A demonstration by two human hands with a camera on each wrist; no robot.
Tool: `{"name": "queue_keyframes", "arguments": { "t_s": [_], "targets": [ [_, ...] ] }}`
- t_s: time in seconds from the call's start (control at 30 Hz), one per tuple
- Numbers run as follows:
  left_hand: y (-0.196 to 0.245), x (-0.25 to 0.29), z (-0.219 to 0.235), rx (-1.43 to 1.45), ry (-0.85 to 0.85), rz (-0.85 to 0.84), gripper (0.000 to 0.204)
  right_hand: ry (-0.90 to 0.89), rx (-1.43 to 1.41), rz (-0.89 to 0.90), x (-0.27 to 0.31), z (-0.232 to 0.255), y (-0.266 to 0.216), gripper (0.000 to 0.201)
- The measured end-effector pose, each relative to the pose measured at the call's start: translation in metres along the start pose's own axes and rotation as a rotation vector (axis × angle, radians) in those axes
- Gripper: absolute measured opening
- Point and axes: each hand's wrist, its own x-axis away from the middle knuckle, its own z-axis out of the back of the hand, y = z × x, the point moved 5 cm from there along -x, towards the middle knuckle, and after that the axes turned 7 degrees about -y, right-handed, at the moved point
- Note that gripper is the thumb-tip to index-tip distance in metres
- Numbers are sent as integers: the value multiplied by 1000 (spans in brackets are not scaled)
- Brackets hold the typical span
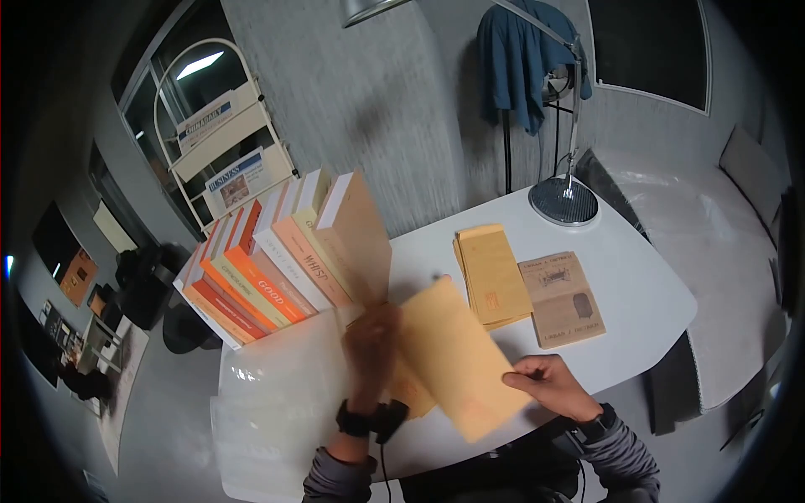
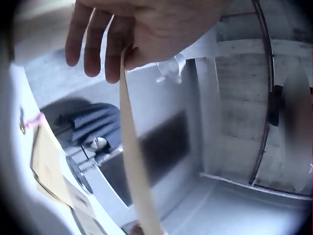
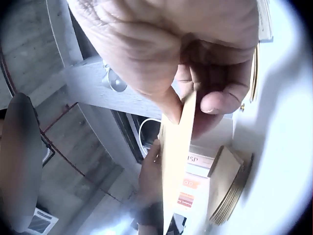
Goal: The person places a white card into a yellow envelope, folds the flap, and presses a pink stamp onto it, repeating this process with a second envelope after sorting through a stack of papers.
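A yellow kraft envelope [image 1: 457,356] is held tilted above the near part of the white table. My right hand [image 1: 555,387] pinches its right edge between thumb and fingers, as the right wrist view also shows. At the opposite edge is my left hand [image 1: 373,344], blurred in the head view. In the left wrist view, the left thumb and index finger pinch that edge of the envelope [image 2: 133,147], while the other fingers hang fairly straight. Partly hidden beneath the raised envelope lies a stack of similar envelopes [image 3: 230,188].
Upright books [image 1: 268,260] stand in a row at the left, beside clear plastic sheets [image 1: 277,386]. Another envelope pile [image 1: 495,277] lies ahead, next to a brown printed booklet [image 1: 562,300]. A desk lamp's base [image 1: 563,201] stands at the far right corner.
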Motion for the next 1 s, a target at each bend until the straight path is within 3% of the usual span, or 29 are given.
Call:
{"name": "queue_keyframes", "arguments": {
  "t_s": [0.1, 0.2, 0.3, 0.33, 0.37, 0.47, 0.57, 0.67, 0.77, 0.87, 1.0],
  "targets": [
    [-29, -21, 27, -53, 6, 123, 21, -86, -18, 1, -37, -19, 7, 21],
    [-82, -28, 41, -115, 25, 166, 20, -29, 104, 196, -81, -37, 24, 22],
    [-128, -27, 50, -136, 84, 281, 18, 147, 554, 500, -105, -50, 32, 20],
    [-137, -25, 50, -111, 91, 350, 21, 57, 543, 525, -114, -57, 38, 27],
    [-146, -21, 50, -86, 98, 420, 24, 62, 539, 482, -117, -58, 47, 30],
    [-148, -11, 46, -133, 176, 364, 37, 41, 527, 417, -117, -66, 44, 49],
    [-126, 4, 38, -13, 47, 152, 52, -2, 477, 355, -111, -65, 33, 55],
    [-99, 30, 25, 182, 6, 214, 62, -106, 376, 206, -110, -66, 28, 61],
    [-80, 47, 9, 380, -41, 264, 72, -185, 160, 239, -118, -77, 29, 62],
    [-108, 60, 6, 299, 22, 351, 75, -235, 200, 279, -120, -84, 21, 64],
    [-117, 63, 6, 355, -15, 368, 73, -182, 354, 319, -124, -85, 33, 63]
  ]
}}
